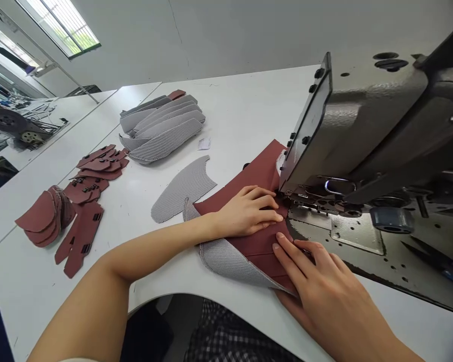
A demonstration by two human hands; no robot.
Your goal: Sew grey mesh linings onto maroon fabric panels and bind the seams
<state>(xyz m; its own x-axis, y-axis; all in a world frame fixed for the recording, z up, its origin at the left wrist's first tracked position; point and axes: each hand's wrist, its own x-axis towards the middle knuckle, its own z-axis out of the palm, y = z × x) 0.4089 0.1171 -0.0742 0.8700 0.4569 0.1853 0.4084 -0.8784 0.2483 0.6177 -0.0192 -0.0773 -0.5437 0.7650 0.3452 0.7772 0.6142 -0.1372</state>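
A maroon fabric panel (pixel 241 191) joined to grey mesh (pixel 232 259) lies on the white table, its far edge at the needle area of the sewing machine (pixel 362 130). My left hand (pixel 251 208) rests flat on the maroon side, fingers spread slightly and tips close to the presser area. At the panel's near right edge, my right hand (pixel 317 281) has its fingers on top and its thumb tucked under, gripping the fabric. The needle itself is hidden behind the machine head. Left of the panel lies a loose grey mesh piece (pixel 183 188).
A stack of grey mesh pieces (pixel 166 125) stands at the back. Maroon pieces with black clips (pixel 85 231) and rounded maroon pieces (pixel 41 221) lie on the left. Dark-bladed snips (pixel 434 261) rest on the machine bed. A small paper label (pixel 204 144) sits mid-table.
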